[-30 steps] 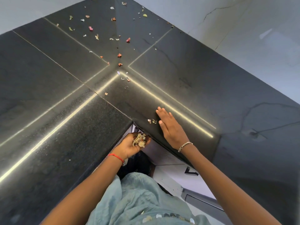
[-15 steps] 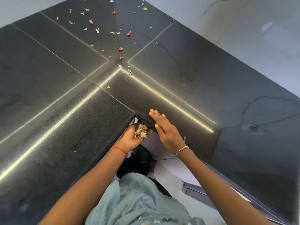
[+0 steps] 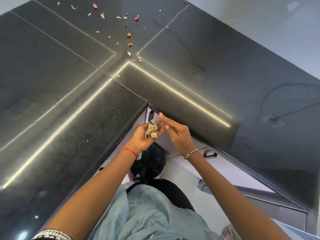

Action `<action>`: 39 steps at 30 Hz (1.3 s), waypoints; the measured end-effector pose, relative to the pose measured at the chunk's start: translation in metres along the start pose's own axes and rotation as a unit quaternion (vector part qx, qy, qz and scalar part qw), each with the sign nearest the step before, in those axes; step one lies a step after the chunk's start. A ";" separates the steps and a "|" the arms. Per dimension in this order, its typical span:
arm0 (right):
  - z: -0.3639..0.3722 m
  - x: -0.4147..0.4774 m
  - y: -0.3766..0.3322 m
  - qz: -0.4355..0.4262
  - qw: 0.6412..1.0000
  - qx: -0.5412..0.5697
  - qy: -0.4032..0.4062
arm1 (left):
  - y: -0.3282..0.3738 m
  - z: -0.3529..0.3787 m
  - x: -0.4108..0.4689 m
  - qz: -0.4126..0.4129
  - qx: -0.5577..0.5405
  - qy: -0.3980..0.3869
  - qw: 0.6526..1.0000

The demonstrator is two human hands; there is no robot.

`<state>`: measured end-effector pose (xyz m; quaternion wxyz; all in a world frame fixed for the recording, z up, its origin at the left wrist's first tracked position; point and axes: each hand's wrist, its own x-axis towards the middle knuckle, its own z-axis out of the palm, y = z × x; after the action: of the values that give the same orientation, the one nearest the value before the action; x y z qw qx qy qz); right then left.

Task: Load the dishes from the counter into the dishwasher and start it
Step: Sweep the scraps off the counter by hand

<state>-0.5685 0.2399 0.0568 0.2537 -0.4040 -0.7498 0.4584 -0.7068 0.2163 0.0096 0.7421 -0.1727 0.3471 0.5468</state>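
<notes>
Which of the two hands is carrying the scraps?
The left hand, with the red thread at its wrist, cups the scraps; the right hand, with the beaded bracelet, holds nothing.

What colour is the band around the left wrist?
Red: a thin red thread round the wrist of the left hand, clearest in the head view.

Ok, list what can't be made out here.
Head view only.
scraps in the left hand: too small to identify.
right hand: fingers blurred.
black bag: partly hidden by the left wrist and counter edge.
counter bits: cut off by the top edge.
Dishes, dishwasher: none in view.
</notes>
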 end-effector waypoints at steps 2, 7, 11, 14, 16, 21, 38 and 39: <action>0.001 -0.011 0.008 0.023 0.999 0.014 0.027 | -0.008 -0.007 -0.002 0.009 -0.003 0.007 1.000; 0.004 -0.040 0.033 0.109 0.989 0.076 0.063 | -0.039 -0.025 -0.014 0.037 -0.041 0.056 0.997; 0.012 -0.065 0.066 0.211 0.962 0.153 0.079 | -0.070 -0.053 -0.012 0.052 -0.086 0.105 0.989; 0.018 -0.081 0.091 0.256 0.945 0.189 0.075 | -0.091 -0.072 -0.009 0.060 -0.111 0.125 0.984; 0.022 -0.090 0.104 0.287 0.935 0.196 0.072 | -0.104 -0.080 -0.009 0.060 -0.108 0.137 0.983; 0.037 -0.105 0.123 0.337 0.918 0.201 0.049 | -0.122 -0.099 -0.005 0.055 -0.111 0.148 0.981; 0.190 -0.077 0.307 0.468 0.862 0.195 0.011 | -0.111 -0.251 0.179 0.024 0.023 0.259 0.965; 0.198 -0.073 0.321 0.471 0.862 0.188 0.010 | -0.110 -0.264 0.192 0.027 0.043 0.272 0.961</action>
<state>-0.5578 0.1645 -0.3197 0.0865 -0.6582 -0.3672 0.6516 -0.6597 0.1437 -0.3242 0.6114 -0.2731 0.5633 0.4840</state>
